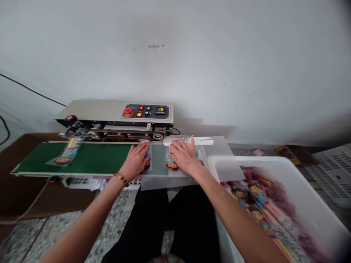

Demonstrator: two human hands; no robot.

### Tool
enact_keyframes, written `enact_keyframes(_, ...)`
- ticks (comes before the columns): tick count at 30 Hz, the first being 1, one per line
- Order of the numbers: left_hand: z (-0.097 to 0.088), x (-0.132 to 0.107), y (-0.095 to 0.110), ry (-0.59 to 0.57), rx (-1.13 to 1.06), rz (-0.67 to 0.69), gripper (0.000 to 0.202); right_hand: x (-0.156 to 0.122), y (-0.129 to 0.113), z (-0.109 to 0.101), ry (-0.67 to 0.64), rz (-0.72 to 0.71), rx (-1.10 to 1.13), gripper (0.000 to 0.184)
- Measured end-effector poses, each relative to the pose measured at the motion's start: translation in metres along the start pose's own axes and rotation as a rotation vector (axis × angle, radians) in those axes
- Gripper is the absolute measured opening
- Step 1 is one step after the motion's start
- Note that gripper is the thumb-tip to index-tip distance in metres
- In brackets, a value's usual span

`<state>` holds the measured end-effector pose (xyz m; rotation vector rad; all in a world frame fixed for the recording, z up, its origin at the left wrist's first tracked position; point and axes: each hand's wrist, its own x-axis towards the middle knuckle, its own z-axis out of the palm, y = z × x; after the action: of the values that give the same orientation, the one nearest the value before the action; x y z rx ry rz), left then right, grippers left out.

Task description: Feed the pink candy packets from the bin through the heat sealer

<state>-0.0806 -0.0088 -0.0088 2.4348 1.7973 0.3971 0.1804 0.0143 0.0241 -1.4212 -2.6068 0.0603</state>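
My left hand (135, 160) lies over a clear packet with a cartoon figure (148, 155), its fingers stretched out and resting on the packet beside the green belt. My right hand (184, 156) is spread flat over another cartoon packet (172, 166) on the translucent sheet, with more packet edges showing past its fingers. What lies under both palms is hidden. A third packet (65, 152) sits on the left part of the green conveyor belt (101, 157), its top end at the rollers of the sealing machine (109, 111).
A white bin (276, 162) at the right holds several cartoon packets (260, 208). The machine's panel has a red stop button (128, 112) and lit switches. A cardboard box (41, 201) stands under the belt's left end. A white slotted crate (333, 175) is at far right.
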Motion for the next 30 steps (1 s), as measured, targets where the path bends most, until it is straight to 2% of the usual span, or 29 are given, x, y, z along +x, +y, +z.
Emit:
enact_keyframes(2, -0.009, -0.004, -0.013, 0.033, 0.042, -0.067, 0.047, 0.012, -0.011, 0.001, -0.002, -0.02, 0.036, 0.03)
enact_keyframes(4, -0.016, -0.003, -0.011, 0.092, 0.057, -0.106, 0.042, 0.017, -0.015, 0.0, -0.008, -0.013, 0.068, 0.032)
enact_keyframes(7, -0.012, 0.007, 0.019, 0.117, -0.043, 0.026, 0.038, 0.007, -0.008, -0.004, 0.008, 0.036, 0.064, 0.037)
enact_keyframes(10, 0.002, 0.021, 0.059, 0.021, -0.155, 0.213, 0.043, -0.016, 0.012, -0.009, 0.005, 0.107, 0.008, 0.039)
enact_keyframes(13, 0.015, 0.029, 0.078, -0.05, -0.141, 0.217, 0.052, -0.037, 0.028, -0.012, -0.031, 0.124, -0.028, 0.042)
enact_keyframes(16, 0.018, 0.025, 0.066, -0.053, -0.111, 0.152, 0.055, -0.042, 0.032, -0.013, -0.074, 0.105, -0.031, 0.043)
enact_keyframes(21, 0.003, 0.005, 0.008, -0.062, -0.077, 0.094, 0.053, -0.023, 0.015, -0.007, -0.066, 0.06, 0.009, 0.041)
enact_keyframes(24, -0.013, -0.004, -0.019, -0.062, 0.007, -0.005, 0.05, -0.006, 0.001, 0.001, -0.04, 0.026, 0.054, 0.04)
enact_keyframes(25, -0.017, -0.004, -0.021, -0.044, 0.05, -0.049, 0.047, -0.001, -0.003, 0.003, -0.034, 0.014, 0.065, 0.04)
enact_keyframes(27, -0.022, 0.0, -0.013, 0.003, 0.103, -0.08, 0.039, 0.007, -0.01, 0.006, -0.022, -0.004, 0.08, 0.04)
enact_keyframes(30, -0.015, 0.015, 0.023, 0.007, 0.009, 0.094, 0.039, 0.008, -0.013, 0.004, -0.006, 0.0, 0.107, 0.039)
